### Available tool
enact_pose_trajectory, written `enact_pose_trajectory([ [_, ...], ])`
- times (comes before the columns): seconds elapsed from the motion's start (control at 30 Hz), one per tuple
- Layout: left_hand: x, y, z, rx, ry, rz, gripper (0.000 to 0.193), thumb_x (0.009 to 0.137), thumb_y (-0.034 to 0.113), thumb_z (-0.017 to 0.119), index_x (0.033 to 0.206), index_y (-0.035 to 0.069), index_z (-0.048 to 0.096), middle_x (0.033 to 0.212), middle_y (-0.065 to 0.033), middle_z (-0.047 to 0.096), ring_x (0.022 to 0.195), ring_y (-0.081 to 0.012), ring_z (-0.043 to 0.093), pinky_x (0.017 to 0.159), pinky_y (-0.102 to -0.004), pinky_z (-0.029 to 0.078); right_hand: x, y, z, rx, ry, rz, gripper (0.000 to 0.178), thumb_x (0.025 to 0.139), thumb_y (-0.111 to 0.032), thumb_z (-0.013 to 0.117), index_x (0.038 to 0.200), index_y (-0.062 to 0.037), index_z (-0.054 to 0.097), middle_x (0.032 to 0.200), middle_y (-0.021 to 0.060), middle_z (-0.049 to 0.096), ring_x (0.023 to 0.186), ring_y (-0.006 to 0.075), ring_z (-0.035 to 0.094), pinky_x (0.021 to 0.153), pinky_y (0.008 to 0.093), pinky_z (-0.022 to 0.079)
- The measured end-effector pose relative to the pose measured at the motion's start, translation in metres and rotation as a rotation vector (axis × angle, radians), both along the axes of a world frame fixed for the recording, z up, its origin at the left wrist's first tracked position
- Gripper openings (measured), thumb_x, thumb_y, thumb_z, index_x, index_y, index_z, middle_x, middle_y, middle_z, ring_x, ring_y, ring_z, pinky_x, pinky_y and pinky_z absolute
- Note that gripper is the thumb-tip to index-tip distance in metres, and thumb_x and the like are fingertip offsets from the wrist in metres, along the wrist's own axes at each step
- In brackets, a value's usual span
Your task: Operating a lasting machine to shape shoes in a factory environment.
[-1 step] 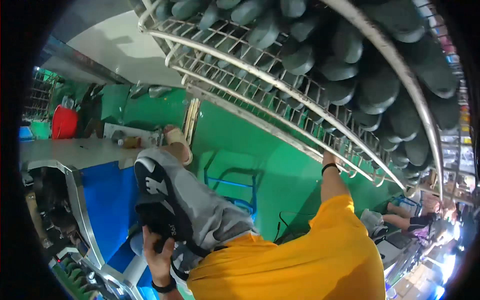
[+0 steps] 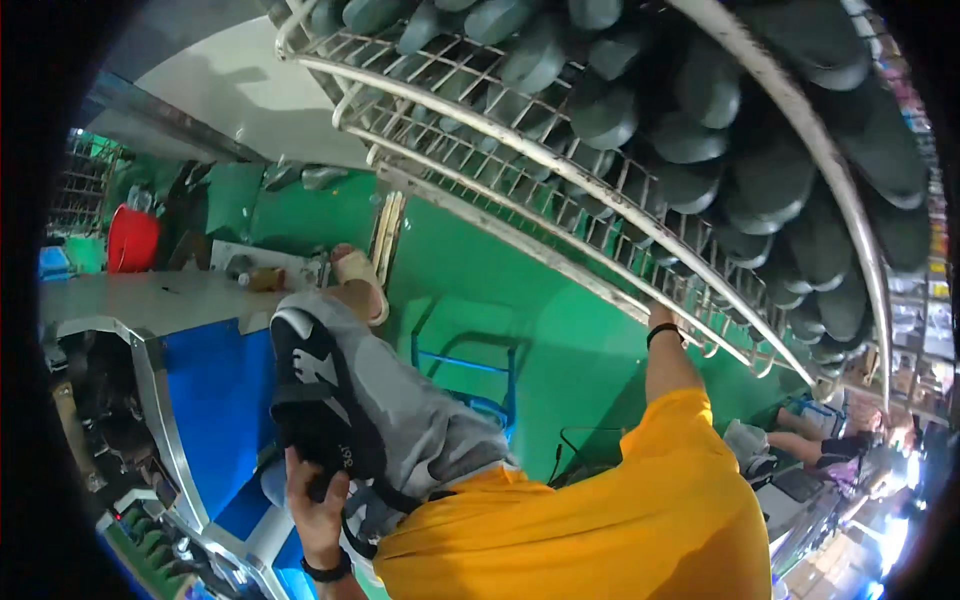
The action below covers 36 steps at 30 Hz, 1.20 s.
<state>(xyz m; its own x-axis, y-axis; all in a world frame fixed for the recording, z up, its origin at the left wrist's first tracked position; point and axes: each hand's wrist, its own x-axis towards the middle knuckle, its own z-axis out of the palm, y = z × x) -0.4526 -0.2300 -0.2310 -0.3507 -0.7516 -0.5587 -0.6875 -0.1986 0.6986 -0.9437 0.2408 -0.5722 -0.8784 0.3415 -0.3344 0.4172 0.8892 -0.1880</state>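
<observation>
A: Hard to make out, what exactly?

B: Chiefly the right hand (image 2: pixel 660 317). Stretched out to the near lower edge of the wire rack (image 2: pixel 520 146), with fingertips lost among the bars; cannot tell how far open, or whether closed on a bar or merely touching.

A: And the left hand (image 2: pixel 318 508)?

B: Bent up at the hip, thumb a little apart from the fingers, against a black patch (image 2: pixel 330 430) beside the grey trousers (image 2: pixel 430 410). Cannot tell whether cloth or something separate, nor whether gripped.

A: Cut off anywhere?

B: Yes, at the rack's top, by the upper edge of the view. Blurred by glare at far right, too.

A: Pointing which way, that rack?

B: Slanting from upper left down to the right, ahead and to the right of the yellow shirt (image 2: pixel 590 530), long rails bowed by the lens. Just above the green floor (image 2: pixel 470 260) in the view.

A: Loaded with?

B: Dark shoe-shaped pieces (image 2: pixel 605 115), crowded in rows on the wire, many with rounded ends toward the near side.

A: Other containers?

B: Over at left, a red bucket (image 2: pixel 133 242) beyond the blue-sided bench (image 2: pixel 215 400); cannot make out the contents.
</observation>
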Motion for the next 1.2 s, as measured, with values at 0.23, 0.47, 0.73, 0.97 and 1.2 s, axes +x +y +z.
enact_pose_trajectory([
  [0.23,-0.018,0.002,0.007,-0.395,-0.063,-0.151,0.031,0.077,0.022,0.086,0.085,-0.001,0.067,0.122,-0.0263,0.065,0.122,-0.0379,0.059,0.104,-0.0394,0.043,-0.029,-0.010,-0.048,-0.029,-0.097,0.261,0.057,0.098,-0.022,0.064,0.147,0.0007,0.045,0.137,0.0215,0.058,0.120,0.0389,0.059,0.099,0.0472,0.049],
  [0.47,0.121,-0.025,0.084,-0.022,0.215,-0.036,0.036,0.073,0.024,0.086,0.089,-0.003,0.070,0.116,-0.0223,0.070,0.121,-0.0342,0.061,0.103,-0.0383,0.045,-0.016,-0.078,-0.039,-0.427,-0.237,0.313,0.057,0.102,-0.023,0.061,0.150,-0.0012,0.042,0.140,0.0195,0.056,0.121,0.0373,0.059,0.100,0.0474,0.049],
  [0.73,0.356,0.044,0.148,-0.684,0.796,0.812,0.039,0.071,0.027,0.081,0.089,-0.003,0.065,0.127,-0.0219,0.066,0.107,-0.0303,0.065,0.093,-0.0427,0.050,0.070,-0.277,0.005,-0.566,-0.818,0.404,0.056,0.105,-0.025,0.057,0.154,-0.0035,0.039,0.145,0.0173,0.054,0.121,0.0353,0.059,0.100,0.0475,0.050],
  [0.97,0.439,-0.030,0.091,-0.661,-0.709,0.816,0.050,0.086,0.046,0.073,0.102,-0.002,0.073,0.110,-0.0285,0.070,0.110,-0.0422,0.066,0.093,-0.0466,0.053,0.125,-0.409,0.039,-0.621,-0.979,0.573,0.059,0.110,-0.031,0.045,0.161,-0.0103,0.024,0.161,0.0176,0.034,0.140,0.0383,0.042,0.114,0.0544,0.040],
  [1.2,0.443,-0.056,0.161,-0.677,-0.910,0.866,0.045,0.088,0.049,0.071,0.094,0.005,0.071,0.081,-0.0191,0.072,0.078,-0.0377,0.071,0.070,-0.0466,0.055,0.208,-0.468,0.164,-0.434,-0.881,1.004,0.062,0.111,-0.038,0.037,0.161,-0.0071,0.020,0.166,0.0172,0.021,0.151,0.0374,0.024,0.125,0.0500,0.027],
])
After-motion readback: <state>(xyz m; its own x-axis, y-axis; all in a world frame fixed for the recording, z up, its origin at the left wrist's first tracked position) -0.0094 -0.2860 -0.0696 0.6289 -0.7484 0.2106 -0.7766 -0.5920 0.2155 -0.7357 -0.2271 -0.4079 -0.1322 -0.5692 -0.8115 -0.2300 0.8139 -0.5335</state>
